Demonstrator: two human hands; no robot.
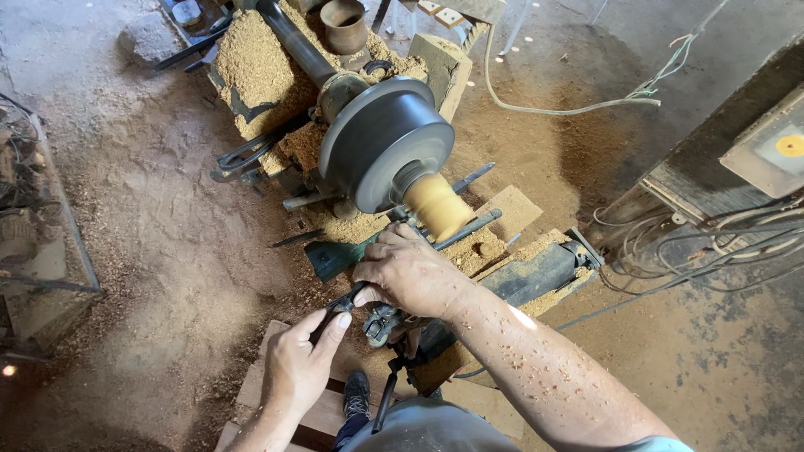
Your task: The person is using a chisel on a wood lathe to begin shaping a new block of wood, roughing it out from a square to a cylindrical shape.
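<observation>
A yellowish wooden piece (439,206) is mounted on a lathe's large grey disc (381,142). My right hand (408,274) grips a long dark metal turning tool (469,228) close to the wood, resting it on the green tool rest (331,256). My left hand (300,364) holds the tool's dark handle end (337,308) nearer my body. Wood chips speckle my right forearm.
Sawdust heaps (251,63) cover the lathe bed and dirt floor. A rusty metal cup (344,25) stands at the far end. Loose tools (243,155) lie left of the disc. Tangled wires (712,238) and a cabinet sit right. My shoe (356,393) rests on planks.
</observation>
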